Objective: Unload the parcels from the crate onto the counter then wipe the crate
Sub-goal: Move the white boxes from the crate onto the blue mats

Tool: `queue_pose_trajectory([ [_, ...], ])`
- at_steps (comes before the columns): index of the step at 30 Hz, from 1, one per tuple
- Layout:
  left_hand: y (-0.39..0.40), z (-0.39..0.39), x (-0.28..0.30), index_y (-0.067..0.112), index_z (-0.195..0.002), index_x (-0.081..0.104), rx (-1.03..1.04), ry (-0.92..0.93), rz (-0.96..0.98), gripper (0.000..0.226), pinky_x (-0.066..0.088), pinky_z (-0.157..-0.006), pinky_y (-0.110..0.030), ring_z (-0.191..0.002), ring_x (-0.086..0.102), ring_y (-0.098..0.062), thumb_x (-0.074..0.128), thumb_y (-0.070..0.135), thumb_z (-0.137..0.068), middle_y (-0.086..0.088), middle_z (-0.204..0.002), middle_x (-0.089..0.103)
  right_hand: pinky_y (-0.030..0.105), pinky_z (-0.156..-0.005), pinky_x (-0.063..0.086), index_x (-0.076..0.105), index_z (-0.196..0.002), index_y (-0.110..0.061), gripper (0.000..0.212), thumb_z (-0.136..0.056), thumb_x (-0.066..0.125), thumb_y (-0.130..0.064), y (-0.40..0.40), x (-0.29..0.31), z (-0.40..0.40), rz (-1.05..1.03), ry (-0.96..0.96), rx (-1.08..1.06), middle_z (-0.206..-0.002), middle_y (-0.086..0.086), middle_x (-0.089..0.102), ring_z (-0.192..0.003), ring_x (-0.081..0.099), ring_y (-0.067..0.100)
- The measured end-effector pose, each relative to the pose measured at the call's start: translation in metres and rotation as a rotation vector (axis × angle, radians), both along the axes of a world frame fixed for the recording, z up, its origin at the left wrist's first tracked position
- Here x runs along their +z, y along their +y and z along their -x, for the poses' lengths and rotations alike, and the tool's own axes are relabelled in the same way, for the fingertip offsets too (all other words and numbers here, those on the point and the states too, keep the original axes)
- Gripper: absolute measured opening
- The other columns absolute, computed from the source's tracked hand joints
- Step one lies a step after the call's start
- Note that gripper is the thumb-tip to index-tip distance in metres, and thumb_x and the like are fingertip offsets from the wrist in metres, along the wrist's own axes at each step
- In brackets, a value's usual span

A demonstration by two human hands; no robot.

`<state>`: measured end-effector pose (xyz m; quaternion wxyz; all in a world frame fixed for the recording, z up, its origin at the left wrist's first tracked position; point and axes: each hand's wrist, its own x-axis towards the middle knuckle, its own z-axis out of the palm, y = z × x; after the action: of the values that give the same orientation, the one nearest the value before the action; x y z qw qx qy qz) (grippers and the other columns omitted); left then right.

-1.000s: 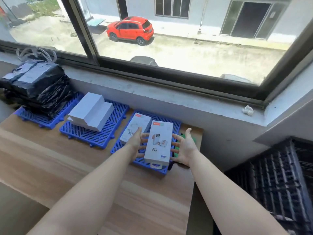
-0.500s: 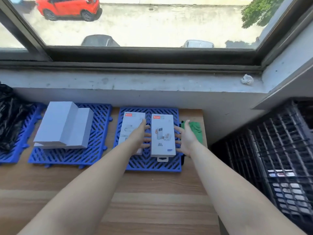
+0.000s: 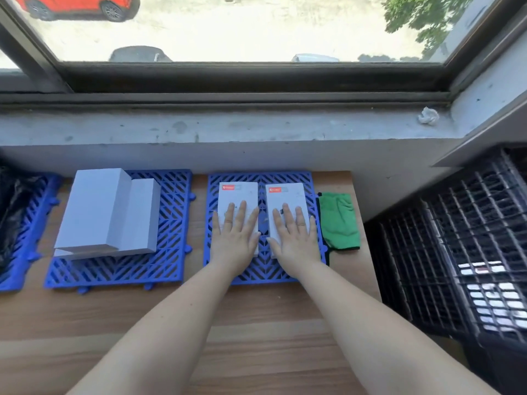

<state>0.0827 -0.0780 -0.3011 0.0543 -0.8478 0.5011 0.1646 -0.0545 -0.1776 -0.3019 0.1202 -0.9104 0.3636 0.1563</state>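
- Head view, your hands: your left hand (image 3: 235, 238) lies flat on the left white box (image 3: 239, 195) and your right hand (image 3: 293, 238) flat on the right white box (image 3: 288, 196), fingers straight and slightly spread, gripping nothing. Lift off with any sideways drag and a box could skate across the slotted blue mat (image 3: 261, 269) — its ribs give little hold.
- Head view, spacing: the two boxes sit just beside each other with a narrow gap; a nudge inward would knock one into the other.
- Head view, the cloth: the green cloth (image 3: 339, 220) lies at the mat's right edge, near your right hand. A careless reach toward the crate could sweep it off the wooden counter (image 3: 256, 337).
- Head view, the crate: the black crate (image 3: 445, 252) stands to your right, beside the counter and apparently lower, with white parcels (image 3: 490, 292) showing inside — so, as I judge it, unloading isn't finished. Wipe now and you'd be wiping around cargo.
- Head view, left side: the grey boxes (image 3: 105, 215) are stacked unevenly; bumping that pile may topple it.
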Motion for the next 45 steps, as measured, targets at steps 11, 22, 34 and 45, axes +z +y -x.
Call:
queue_pose_trajectory([
  [11,-0.002,0.014,-0.009,0.033,-0.149,-0.027,-0.005,-0.01,0.042,0.055,-0.017,-0.116,-0.056,-0.147,-0.028,-0.022,0.0,0.047,-0.103,0.005,-0.157,-0.033,0.055,-0.118,-0.01,-0.029,-0.145,-0.028,0.056,-0.105,0.007,-0.043,0.014,-0.003,-0.018,0.02,-0.016,-0.073,-0.157,-0.01,-0.032,-0.147,-0.027,0.023],
  [22,-0.008,0.008,0.006,0.03,-0.156,-0.011,-0.048,-0.007,0.025,0.057,-0.002,-0.12,-0.058,-0.152,-0.012,-0.026,0.012,0.045,-0.105,0.0,-0.164,-0.018,0.058,-0.118,-0.011,-0.017,-0.154,-0.031,0.059,-0.105,0.013,-0.046,0.006,0.02,-0.009,-0.067,0.031,0.007,-0.161,-0.011,-0.025,-0.147,-0.026,0.027],
  [34,-0.054,0.106,0.1,0.029,-0.148,0.035,-0.376,-0.184,0.136,0.056,0.014,-0.115,-0.06,-0.143,0.024,-0.032,0.044,0.05,-0.097,-0.009,-0.158,0.027,0.05,-0.119,0.016,0.025,-0.153,-0.034,0.069,-0.092,0.052,-0.054,-0.033,0.104,0.134,0.136,-0.047,-0.127,-0.164,0.005,0.013,-0.148,0.012,0.034],
  [45,-0.124,0.394,0.169,0.027,-0.135,0.041,-0.627,-0.299,0.34,0.053,0.027,-0.103,-0.055,-0.128,0.034,-0.034,0.045,0.056,-0.092,-0.01,-0.139,0.038,0.046,-0.116,0.023,0.029,-0.152,-0.027,0.067,-0.093,0.053,-0.047,-0.059,0.179,0.443,0.339,-0.1,-0.282,-0.152,0.002,0.035,-0.142,0.025,0.027],
])
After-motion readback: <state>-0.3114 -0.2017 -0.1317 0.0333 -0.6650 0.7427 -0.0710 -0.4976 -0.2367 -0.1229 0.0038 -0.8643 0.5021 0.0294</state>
